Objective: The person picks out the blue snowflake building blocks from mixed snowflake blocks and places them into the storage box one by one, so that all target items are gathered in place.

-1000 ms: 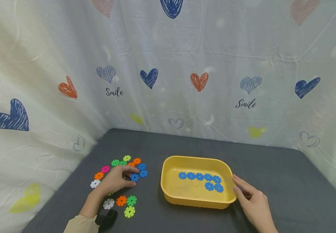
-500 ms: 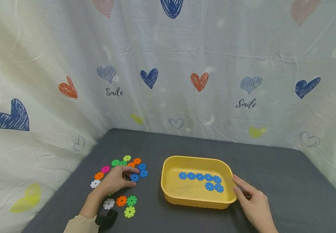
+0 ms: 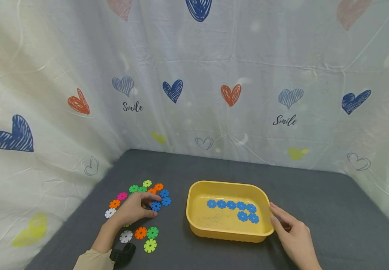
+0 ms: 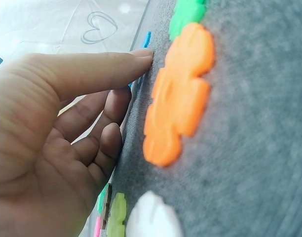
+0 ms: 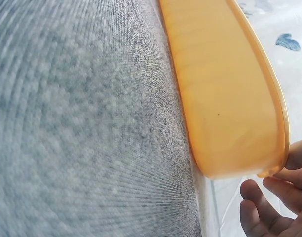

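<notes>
My left hand [image 3: 135,207] is over the left-hand scatter of flat notched discs. Its thumb and index finger pinch a blue notched disc [image 3: 155,206] at its edges, low at the tabletop. Two more blue discs [image 3: 166,201] lie just beyond the fingertips. In the left wrist view the thumb [image 4: 106,71] is straight and the other fingers are bent; the held disc is mostly hidden. My right hand [image 3: 293,232] touches the right end of a yellow plastic basin [image 3: 228,234] with thumb and fingertips. Several blue discs [image 3: 231,204] lie inside the basin.
Nearer me are a white disc [image 3: 126,236], an orange disc [image 3: 141,233], a green disc [image 3: 152,232] and a yellow-green disc [image 3: 150,246]. More coloured discs lie behind and left of the left hand. The dark grey table [image 3: 336,217] meets a heart-printed curtain [image 3: 208,123].
</notes>
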Demonstrator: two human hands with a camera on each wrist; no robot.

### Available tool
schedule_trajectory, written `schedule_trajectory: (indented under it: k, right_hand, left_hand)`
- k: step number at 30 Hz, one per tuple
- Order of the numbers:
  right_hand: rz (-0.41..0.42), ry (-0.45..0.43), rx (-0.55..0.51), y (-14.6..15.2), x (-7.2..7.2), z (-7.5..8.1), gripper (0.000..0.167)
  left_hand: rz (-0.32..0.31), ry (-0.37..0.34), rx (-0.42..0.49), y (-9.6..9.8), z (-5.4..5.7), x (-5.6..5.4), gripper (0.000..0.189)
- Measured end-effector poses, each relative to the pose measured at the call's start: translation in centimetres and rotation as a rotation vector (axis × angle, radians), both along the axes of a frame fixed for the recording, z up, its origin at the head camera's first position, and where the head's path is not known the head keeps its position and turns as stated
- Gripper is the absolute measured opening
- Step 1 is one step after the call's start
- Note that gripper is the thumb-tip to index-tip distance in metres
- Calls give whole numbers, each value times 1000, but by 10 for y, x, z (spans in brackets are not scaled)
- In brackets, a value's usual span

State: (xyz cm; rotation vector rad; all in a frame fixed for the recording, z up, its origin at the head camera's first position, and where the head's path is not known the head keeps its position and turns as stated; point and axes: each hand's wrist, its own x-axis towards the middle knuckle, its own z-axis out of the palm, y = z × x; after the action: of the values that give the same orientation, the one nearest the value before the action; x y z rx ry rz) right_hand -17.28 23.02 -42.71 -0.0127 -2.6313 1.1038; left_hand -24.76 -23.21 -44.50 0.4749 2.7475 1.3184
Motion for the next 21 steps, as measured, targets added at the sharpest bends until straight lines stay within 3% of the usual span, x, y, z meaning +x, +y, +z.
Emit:
schedule_trajectory:
  k: [21]
  right_hand:
    - [10,24,3,0,1,0,38]
  left_hand:
    - [-2,7,5,2,3,4,35]
